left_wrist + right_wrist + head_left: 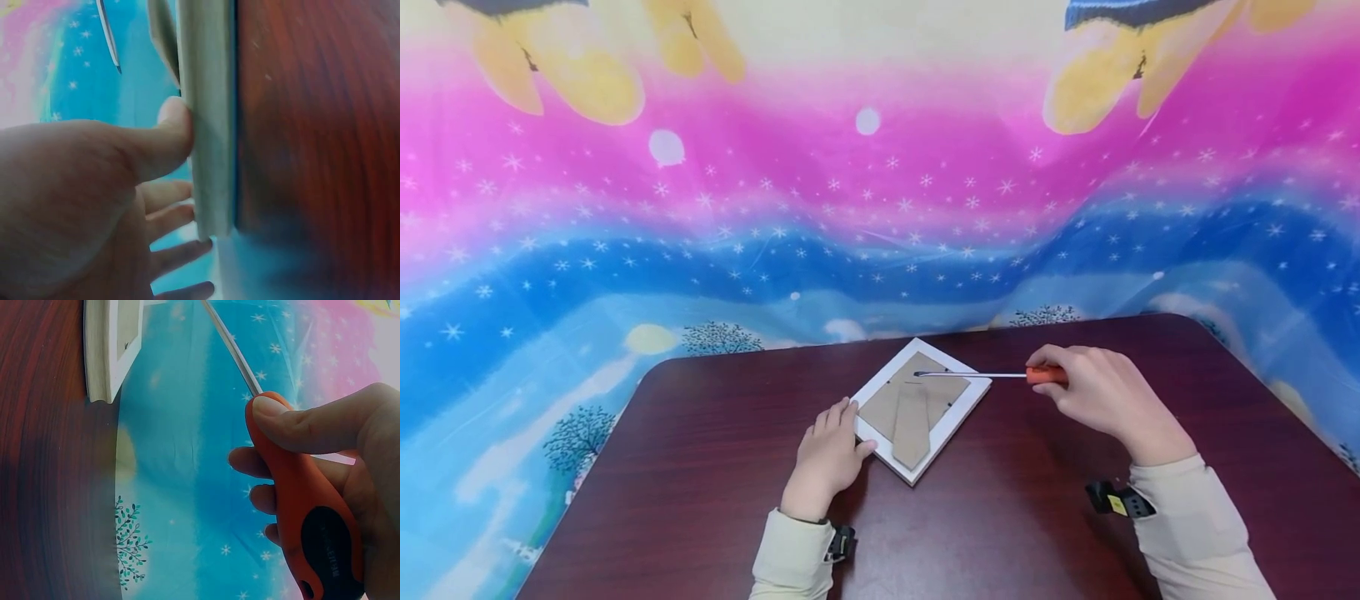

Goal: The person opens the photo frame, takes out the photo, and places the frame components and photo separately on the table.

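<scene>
A white picture frame lies back up on the table, turned cornerwise, with a brown backing board and an easel leg. Small dark tabs show along the board's edges. At the frame's left corner, my left hand rests its fairly straight fingers, the thumb touching the frame's side in the left wrist view. My right hand grips the orange and black handle of a screwdriver. Its metal shaft points left over the board; in the left wrist view the tip hovers apart from the frame.
The dark red-brown table has rounded far corners. Right behind its far edge hangs a pink and blue cloth with snowflakes and trees. Each wrist carries a black strap, the right one close above the tabletop.
</scene>
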Action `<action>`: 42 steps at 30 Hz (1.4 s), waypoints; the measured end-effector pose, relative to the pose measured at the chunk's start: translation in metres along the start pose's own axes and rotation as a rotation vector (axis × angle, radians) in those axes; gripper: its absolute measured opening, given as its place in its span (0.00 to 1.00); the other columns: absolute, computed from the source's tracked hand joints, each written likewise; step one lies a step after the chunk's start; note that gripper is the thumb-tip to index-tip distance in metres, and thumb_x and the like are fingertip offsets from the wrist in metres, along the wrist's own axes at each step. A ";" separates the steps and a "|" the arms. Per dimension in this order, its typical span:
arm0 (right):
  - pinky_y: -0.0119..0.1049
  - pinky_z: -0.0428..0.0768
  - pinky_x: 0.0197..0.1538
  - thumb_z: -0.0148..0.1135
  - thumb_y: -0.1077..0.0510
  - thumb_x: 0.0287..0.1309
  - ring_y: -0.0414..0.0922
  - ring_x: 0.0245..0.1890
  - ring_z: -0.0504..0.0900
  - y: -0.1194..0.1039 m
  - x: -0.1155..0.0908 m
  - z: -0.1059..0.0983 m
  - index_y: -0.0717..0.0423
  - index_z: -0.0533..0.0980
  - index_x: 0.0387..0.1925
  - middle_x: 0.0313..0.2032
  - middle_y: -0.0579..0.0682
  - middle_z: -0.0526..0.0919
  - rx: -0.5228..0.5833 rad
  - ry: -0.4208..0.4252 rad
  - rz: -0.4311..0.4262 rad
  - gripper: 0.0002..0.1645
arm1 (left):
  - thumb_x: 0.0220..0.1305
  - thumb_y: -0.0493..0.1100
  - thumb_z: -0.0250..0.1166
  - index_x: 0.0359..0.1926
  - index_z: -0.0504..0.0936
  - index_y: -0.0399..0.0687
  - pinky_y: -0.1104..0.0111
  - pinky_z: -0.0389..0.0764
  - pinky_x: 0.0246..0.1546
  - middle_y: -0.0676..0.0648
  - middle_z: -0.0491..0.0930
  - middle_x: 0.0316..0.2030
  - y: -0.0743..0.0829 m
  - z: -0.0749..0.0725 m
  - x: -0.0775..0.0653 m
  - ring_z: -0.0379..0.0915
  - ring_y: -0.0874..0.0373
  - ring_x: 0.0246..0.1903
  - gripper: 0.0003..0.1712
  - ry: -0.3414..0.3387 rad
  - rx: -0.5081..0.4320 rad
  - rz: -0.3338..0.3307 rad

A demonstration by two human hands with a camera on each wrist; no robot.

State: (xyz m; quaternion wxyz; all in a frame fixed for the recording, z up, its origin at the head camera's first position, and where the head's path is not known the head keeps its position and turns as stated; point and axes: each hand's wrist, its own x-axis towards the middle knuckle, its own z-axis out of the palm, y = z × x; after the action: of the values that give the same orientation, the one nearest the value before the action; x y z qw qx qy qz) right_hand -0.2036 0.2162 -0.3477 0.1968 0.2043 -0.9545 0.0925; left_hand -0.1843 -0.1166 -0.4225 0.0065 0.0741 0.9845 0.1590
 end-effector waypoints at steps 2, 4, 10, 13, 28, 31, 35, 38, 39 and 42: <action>0.39 0.72 0.24 0.70 0.53 0.43 0.40 0.19 0.71 0.000 0.000 -0.001 0.46 0.82 0.37 0.21 0.45 0.85 0.002 -0.001 -0.002 0.14 | 0.62 0.54 0.58 0.67 0.61 0.35 0.46 0.67 0.62 0.36 0.62 0.68 0.004 -0.001 -0.001 0.57 0.40 0.65 0.39 -0.008 0.014 -0.012; 0.39 0.72 0.24 0.70 0.53 0.43 0.40 0.19 0.71 -0.001 0.000 -0.001 0.46 0.82 0.37 0.21 0.45 0.85 0.004 -0.005 -0.003 0.14 | 0.61 0.54 0.59 0.65 0.63 0.33 0.47 0.68 0.61 0.34 0.62 0.67 0.009 -0.002 -0.003 0.58 0.40 0.64 0.39 -0.017 0.028 -0.021; 0.40 0.73 0.25 0.70 0.54 0.43 0.40 0.19 0.71 -0.003 0.000 -0.002 0.46 0.82 0.37 0.21 0.45 0.85 0.005 -0.012 0.001 0.14 | 0.61 0.54 0.59 0.64 0.61 0.28 0.48 0.69 0.61 0.32 0.60 0.67 0.022 -0.004 -0.008 0.57 0.40 0.64 0.41 -0.035 0.087 -0.054; 0.39 0.72 0.24 0.70 0.54 0.43 0.40 0.19 0.70 -0.003 0.001 -0.001 0.46 0.82 0.37 0.21 0.45 0.84 0.002 -0.008 -0.004 0.14 | 0.59 0.55 0.60 0.62 0.64 0.28 0.49 0.73 0.56 0.33 0.65 0.63 0.028 -0.003 -0.010 0.61 0.42 0.60 0.40 -0.011 0.128 -0.071; 0.39 0.72 0.24 0.70 0.53 0.43 0.40 0.18 0.71 -0.003 0.001 0.001 0.45 0.82 0.36 0.20 0.45 0.84 0.001 -0.011 -0.013 0.13 | 0.51 0.67 0.61 0.46 0.71 0.32 0.56 0.78 0.37 0.37 0.73 0.41 0.044 0.004 -0.014 0.68 0.46 0.43 0.40 0.104 0.235 -0.097; 0.39 0.72 0.24 0.70 0.53 0.43 0.40 0.19 0.71 -0.003 0.001 0.001 0.45 0.82 0.36 0.20 0.45 0.85 -0.004 -0.009 -0.010 0.13 | 0.50 0.68 0.61 0.46 0.71 0.32 0.56 0.78 0.37 0.37 0.73 0.40 0.045 0.006 -0.014 0.68 0.46 0.43 0.42 0.110 0.233 -0.096; 0.38 0.72 0.23 0.70 0.53 0.43 0.39 0.18 0.70 -0.003 0.001 0.000 0.45 0.82 0.36 0.20 0.44 0.84 -0.002 -0.012 -0.006 0.14 | 0.50 0.68 0.60 0.47 0.71 0.31 0.56 0.78 0.36 0.36 0.73 0.40 0.045 0.007 -0.014 0.68 0.45 0.43 0.43 0.112 0.233 -0.091; 0.39 0.72 0.23 0.70 0.53 0.43 0.39 0.18 0.70 -0.003 0.001 0.000 0.45 0.82 0.36 0.20 0.44 0.84 0.001 -0.011 -0.009 0.14 | 0.51 0.68 0.60 0.50 0.71 0.31 0.55 0.79 0.38 0.36 0.73 0.43 0.042 0.006 -0.013 0.68 0.45 0.44 0.43 0.099 0.222 -0.063; 0.39 0.72 0.23 0.70 0.53 0.43 0.39 0.18 0.71 -0.002 0.001 0.000 0.46 0.82 0.36 0.21 0.45 0.85 0.001 -0.010 -0.012 0.14 | 0.52 0.67 0.60 0.51 0.70 0.31 0.55 0.79 0.39 0.36 0.73 0.45 0.039 0.005 -0.012 0.68 0.45 0.46 0.43 0.089 0.215 -0.048; 0.39 0.73 0.24 0.70 0.53 0.43 0.40 0.19 0.71 -0.002 0.001 0.000 0.45 0.82 0.36 0.21 0.45 0.85 -0.003 -0.007 -0.008 0.14 | 0.53 0.64 0.61 0.58 0.69 0.35 0.52 0.77 0.47 0.37 0.71 0.57 0.029 0.002 -0.009 0.67 0.44 0.53 0.43 0.051 0.174 -0.003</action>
State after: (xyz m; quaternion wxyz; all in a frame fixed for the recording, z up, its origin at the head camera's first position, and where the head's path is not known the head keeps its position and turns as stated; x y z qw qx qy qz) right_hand -0.2035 0.2136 -0.3474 0.1943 0.2079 -0.9545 0.0896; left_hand -0.1709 -0.0896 -0.4154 -0.0250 0.0690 0.9945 0.0748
